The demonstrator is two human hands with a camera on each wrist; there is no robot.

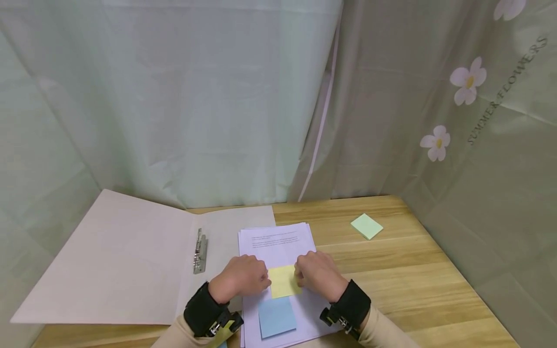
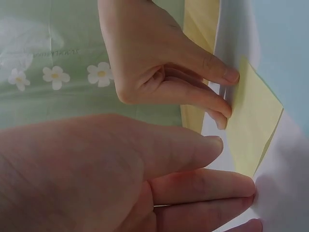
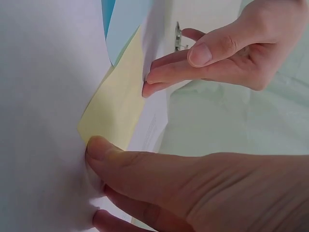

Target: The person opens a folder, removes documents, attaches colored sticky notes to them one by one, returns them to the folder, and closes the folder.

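A yellow sticky note (image 1: 285, 282) lies on a stack of printed sheets (image 1: 270, 240), its lower edge slightly raised in the wrist views. The left hand (image 1: 245, 274) touches one side of the note with fairly straight fingertips, its thumb (image 2: 212, 145) held apart from the paper. At the opposite side, the right hand (image 1: 319, 274) rests its thumb (image 3: 99, 147) on the note's edge, other fingertips against the sheets. A blue sticky note (image 1: 277, 318) is on the same top sheet, nearer the person. Each wrist wears a black strap with a camera.
On the left, an open white folder (image 1: 113, 261) has a metal clip (image 1: 200, 252), and the sheets overlap its right half. A pale green sticky note (image 1: 367, 226) lies on the wooden table (image 1: 413, 275). Curtains (image 1: 217, 106) hang behind and at both sides.
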